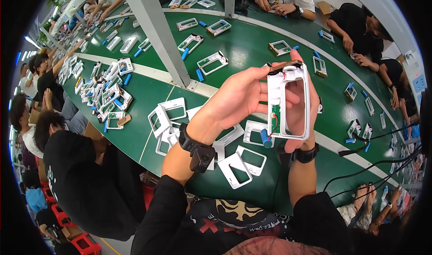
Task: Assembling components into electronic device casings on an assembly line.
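Observation:
Up in front of me is a white plastic housing frame [275, 95] with a long rounded opening, held upright. It has a brown end piece [288, 66] at its top, a small green circuit board [275, 112] with a red wire, and a blue cylindrical cell [266, 139] dangling from its lower left. My right hand [298, 115] grips it from behind, palm and fingers showing through the opening and past its edges. My left hand [238, 90] is at its left side, thumb by the brown end and fingers reaching behind; how firmly it grips is partly hidden.
White housing shells [236, 169] lie on the green table below my hands. A heap of assembled frames [105, 90] is at left. More frames with blue cells [213, 63] stand spaced along the belt beyond. A grey post [157, 34] rises ahead; black cables [360, 169] run at right. People sit around.

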{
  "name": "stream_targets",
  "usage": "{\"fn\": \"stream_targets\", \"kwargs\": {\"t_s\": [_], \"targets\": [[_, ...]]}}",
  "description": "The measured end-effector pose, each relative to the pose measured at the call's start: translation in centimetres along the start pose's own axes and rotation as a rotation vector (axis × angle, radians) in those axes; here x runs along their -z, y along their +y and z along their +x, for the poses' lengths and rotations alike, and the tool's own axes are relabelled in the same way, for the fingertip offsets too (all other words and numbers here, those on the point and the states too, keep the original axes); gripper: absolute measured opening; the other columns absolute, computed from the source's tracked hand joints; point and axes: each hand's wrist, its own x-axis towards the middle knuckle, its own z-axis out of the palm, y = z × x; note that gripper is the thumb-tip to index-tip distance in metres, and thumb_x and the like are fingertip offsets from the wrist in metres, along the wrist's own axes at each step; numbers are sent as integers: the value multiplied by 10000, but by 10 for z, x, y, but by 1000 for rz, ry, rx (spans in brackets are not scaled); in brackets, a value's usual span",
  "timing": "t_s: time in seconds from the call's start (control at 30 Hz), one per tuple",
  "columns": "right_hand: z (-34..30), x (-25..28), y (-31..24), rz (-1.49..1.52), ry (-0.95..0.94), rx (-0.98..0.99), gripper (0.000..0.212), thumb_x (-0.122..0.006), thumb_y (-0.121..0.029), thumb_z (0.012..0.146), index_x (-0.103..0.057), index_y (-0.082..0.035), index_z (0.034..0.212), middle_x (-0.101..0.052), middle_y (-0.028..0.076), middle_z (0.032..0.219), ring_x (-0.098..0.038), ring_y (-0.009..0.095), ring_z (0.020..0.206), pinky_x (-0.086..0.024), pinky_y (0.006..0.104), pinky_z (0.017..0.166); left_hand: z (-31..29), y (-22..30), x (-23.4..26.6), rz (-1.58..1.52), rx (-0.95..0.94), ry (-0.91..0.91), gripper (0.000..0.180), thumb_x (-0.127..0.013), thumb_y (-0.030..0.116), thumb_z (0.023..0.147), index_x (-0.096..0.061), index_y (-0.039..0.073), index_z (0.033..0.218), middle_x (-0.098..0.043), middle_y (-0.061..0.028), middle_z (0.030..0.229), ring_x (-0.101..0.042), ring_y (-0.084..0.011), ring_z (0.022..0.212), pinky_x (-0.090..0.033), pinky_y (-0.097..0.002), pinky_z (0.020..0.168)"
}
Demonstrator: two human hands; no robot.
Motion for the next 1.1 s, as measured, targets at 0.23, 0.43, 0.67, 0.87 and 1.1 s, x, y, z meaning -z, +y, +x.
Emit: {"fn": "stream_targets", "kwargs": {"t_s": [0.23,0.43,0.67,0.87,1.1], "targets": [[0,-2,-3,86,90,12,1320,-850,-554,451,-246,66,1448,-478,160,1334,-489,253,1230,-355,391,1080,-3,-2,-7,439,-223,221,358,-396,261,1012,-564,-27,1143,-672,-138,997,-665,-231,922,-527,-311,797],[-1,-1,-19,158,117,149,835,-669,-429,807,-313,21,1414,-442,184,1369,-464,297,1268,-346,452,1122,-37,9,-24,1194,-1076,328,162,-550,20,797,-598,-24,946,-660,-106,865,-644,-196,773,-501,-292,679],[10,-23,-29,-89,584,-186,1128,-763,-660,647,-291,50,1385,-404,219,1389,-429,339,1297,-292,546,1150,-103,-17,-84,1155,-1587,248,65,-526,25,474,-523,16,538,-559,-73,617,-479,-192,454,-306,-272,371],[8,-20,-17,-352,559,-104,1477,-811,-761,321,-229,60,1402,-382,232,1397,-409,357,1307,-245,601,1149,-108,-19,-74,1161,-1541,201,48,-479,1,490,-507,18,525,-530,-64,592,-462,-187,444,-289,-273,364],[12,-15,-18,-101,554,-9,1451,-811,-731,355,-205,48,1418,-380,227,1400,-400,354,1314,-247,605,1146,-106,-11,-74,1174,-1519,85,80,-424,-26,508,-489,21,510,-496,-53,563,-443,-181,432,-269,-274,357]]}}
